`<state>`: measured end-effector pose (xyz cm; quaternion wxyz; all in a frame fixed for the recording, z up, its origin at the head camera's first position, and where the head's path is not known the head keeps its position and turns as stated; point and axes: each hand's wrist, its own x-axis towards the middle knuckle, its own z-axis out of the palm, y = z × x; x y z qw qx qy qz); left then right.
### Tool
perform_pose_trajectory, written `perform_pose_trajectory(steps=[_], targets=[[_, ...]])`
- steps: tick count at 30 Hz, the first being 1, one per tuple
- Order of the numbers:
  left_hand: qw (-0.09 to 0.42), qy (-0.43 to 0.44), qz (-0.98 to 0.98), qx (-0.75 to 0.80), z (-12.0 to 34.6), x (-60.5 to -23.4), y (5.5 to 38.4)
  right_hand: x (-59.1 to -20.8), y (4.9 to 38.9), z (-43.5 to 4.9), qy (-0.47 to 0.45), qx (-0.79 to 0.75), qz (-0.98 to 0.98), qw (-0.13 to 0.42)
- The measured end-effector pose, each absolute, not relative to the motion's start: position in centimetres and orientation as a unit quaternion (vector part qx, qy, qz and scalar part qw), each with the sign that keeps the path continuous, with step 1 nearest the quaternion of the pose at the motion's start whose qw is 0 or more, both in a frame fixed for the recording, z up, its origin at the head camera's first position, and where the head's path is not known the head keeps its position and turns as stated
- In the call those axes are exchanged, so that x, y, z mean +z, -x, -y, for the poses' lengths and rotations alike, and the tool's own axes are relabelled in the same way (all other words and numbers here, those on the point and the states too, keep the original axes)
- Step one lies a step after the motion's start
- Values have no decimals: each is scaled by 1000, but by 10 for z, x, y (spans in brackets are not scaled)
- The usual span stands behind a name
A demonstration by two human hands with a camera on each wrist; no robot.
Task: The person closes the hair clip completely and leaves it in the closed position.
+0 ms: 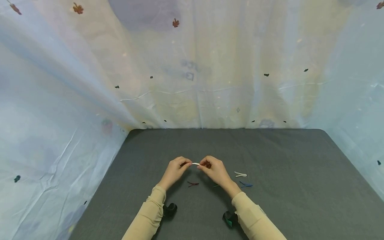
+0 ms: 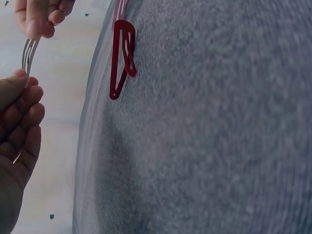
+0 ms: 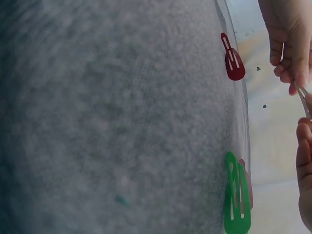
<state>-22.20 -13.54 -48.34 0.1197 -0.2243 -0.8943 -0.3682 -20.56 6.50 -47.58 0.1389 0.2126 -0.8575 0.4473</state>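
Clearly slotted held clip, left wrist view; head view, seemingly solid.

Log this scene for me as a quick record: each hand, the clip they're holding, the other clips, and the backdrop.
Left hand: pinches one end of the pale clip
Right hand: pinches the other end
Pale clip: between the hands, off the table
Clips on table: red clip, green clip, white clip, blue clip
Partly hidden: pinkish clip, behind the green one in the right wrist view
Backdrop: patterned sheet
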Motion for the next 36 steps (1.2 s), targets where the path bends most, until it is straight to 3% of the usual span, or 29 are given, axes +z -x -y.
perform_pose_trajectory(steps=[6,20,30,36], targets=[[116,229,895,-365,138,-484,222,-476,205,-63,-211,446,863,113],[35,223,922,-314,142,-494,228,-482,210,-55,-193,372,905,77],[4,242,913,-327,141,-496,228,-483,210,-54,-182,323,929,13],[-7,242,918,-315,140,-497,230,-483,209,-54,-184,308,933,12]])
